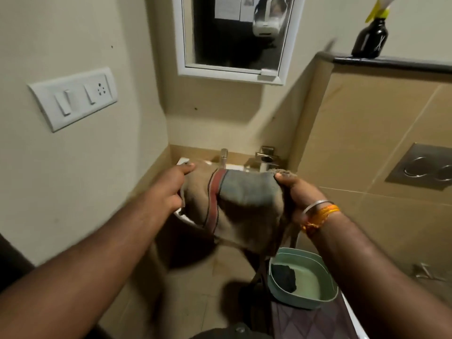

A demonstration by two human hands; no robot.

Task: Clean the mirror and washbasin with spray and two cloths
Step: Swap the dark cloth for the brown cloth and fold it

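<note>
Both hands, left hand (171,184) and right hand (297,194), pinch the top corners of the cloth (244,199), stretched above the washbasin (183,217). It looks soft, limp and light, so holding it by the corners should keep it spread.

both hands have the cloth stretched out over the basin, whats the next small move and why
Probably lower the cloth onto the washbasin and start wiping. The left hand and right hand hold it spread just above the rim, in front of the tap, while the spray bottle stands on the ledge, out of hand.
</note>
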